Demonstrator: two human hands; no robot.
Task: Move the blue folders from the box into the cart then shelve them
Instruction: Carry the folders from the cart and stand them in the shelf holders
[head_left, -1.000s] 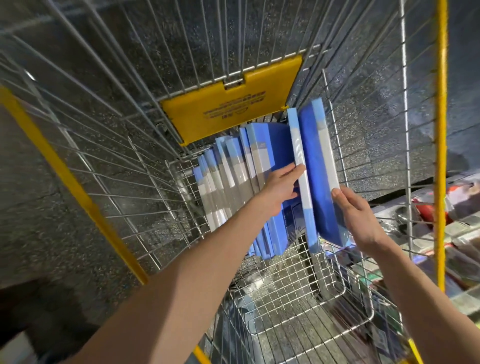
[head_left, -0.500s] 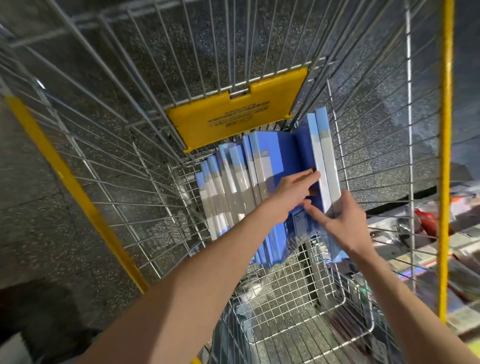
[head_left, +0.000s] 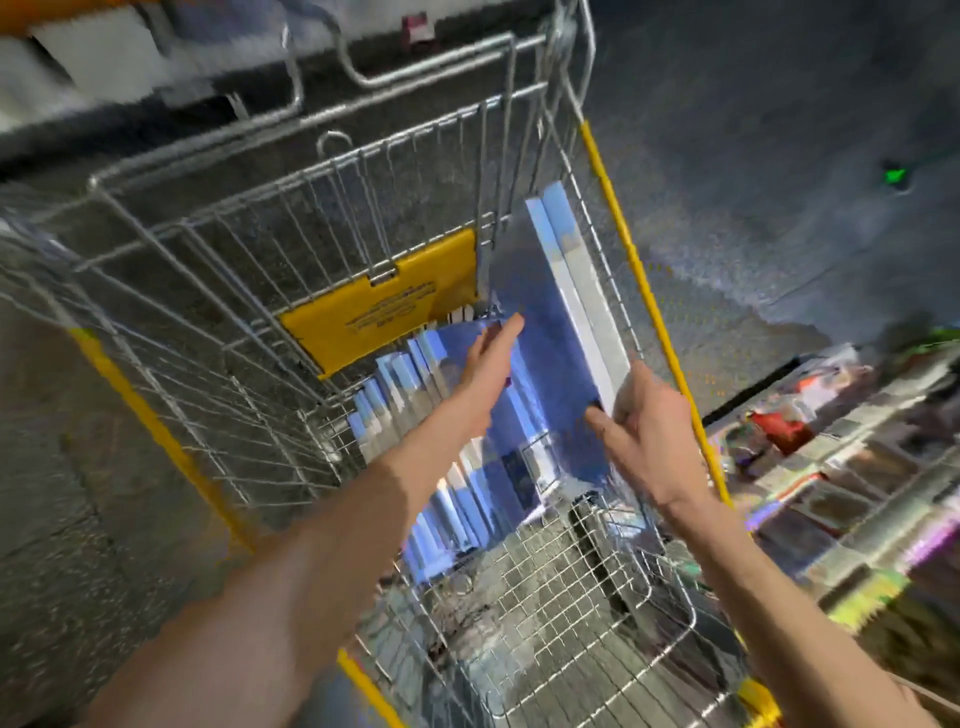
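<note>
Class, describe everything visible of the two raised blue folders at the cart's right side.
The two blue folders are held together, tilted, above the row in the cart, beside its right wire wall. Blue covers, pale spines facing the camera, blurred. The right hand grips their lower end, thumb on the cover; the left hand, fingers straight, seems to touch it.

Both my forearms are bare and extend forward and down, the left from lower left, the right from lower right. My left hand (head_left: 485, 371) is flat, fingers straight and together, laid against the blue folders (head_left: 550, 338). My right hand (head_left: 647, 431) grips their near edge: thumb on the cover, fingers wrapped round the spine side.
</note>
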